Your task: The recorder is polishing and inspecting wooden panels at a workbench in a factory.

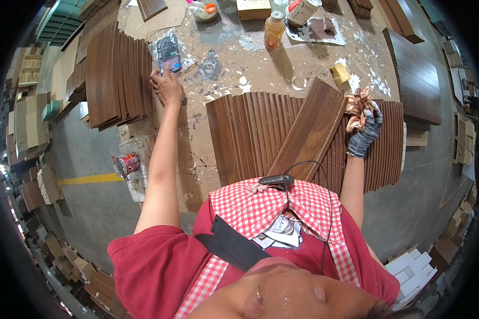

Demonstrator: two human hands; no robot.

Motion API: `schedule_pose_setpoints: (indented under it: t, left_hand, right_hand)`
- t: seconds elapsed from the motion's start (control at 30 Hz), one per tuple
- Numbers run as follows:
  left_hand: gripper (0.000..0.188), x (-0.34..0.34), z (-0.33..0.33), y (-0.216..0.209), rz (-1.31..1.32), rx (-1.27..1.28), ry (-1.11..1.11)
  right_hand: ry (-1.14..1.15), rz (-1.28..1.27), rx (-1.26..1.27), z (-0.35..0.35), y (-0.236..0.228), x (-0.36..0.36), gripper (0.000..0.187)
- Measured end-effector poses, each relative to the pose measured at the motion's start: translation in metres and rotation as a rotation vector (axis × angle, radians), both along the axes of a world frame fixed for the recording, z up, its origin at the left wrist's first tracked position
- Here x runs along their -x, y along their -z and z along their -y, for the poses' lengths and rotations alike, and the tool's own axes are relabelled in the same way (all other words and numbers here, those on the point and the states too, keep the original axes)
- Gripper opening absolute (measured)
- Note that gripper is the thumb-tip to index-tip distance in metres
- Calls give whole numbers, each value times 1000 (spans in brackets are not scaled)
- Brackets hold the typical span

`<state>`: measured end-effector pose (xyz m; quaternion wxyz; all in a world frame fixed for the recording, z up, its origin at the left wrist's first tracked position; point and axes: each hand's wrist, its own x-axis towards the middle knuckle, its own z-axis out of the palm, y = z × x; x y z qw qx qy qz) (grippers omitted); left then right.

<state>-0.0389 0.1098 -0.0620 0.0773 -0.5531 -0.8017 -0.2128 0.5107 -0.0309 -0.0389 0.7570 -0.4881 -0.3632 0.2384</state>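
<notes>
My bare left hand (167, 86) reaches forward with a fingertip on the lit lower part of a phone (168, 49). The phone lies on the table in a clear plastic bag (154, 47). A crumpled, brown-stained rag (358, 108) is bunched in my right hand (365, 135), which wears a grey knitted glove. That hand rests over the right part of a row of dark brown wooden boards (239, 133) standing on edge. One wider board (310, 130) lies slantwise across the row, just left of the rag.
Another stack of brown boards (114, 80) stands left of my left hand. Farther back are a bottle of amber liquid (274, 31), a white tub (302, 10) and a yellow sponge (340, 74). A red can (126, 164) sits at the table's left edge.
</notes>
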Motion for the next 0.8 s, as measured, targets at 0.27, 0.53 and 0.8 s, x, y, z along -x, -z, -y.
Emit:
schedule_pose_setpoints:
  t: [0.27, 0.53, 0.8]
  left_hand:
    - [32, -4, 1, 12, -64, -66, 116]
    - [33, -8, 3, 14, -63, -79, 142]
    - [33, -4, 7, 11, -36, -30, 84]
  right_hand:
    - [-19, -28, 6, 5, 3, -3, 24]
    - [44, 10, 35, 6, 2, 0, 23]
    - [60, -25, 14, 5, -3, 5, 21]
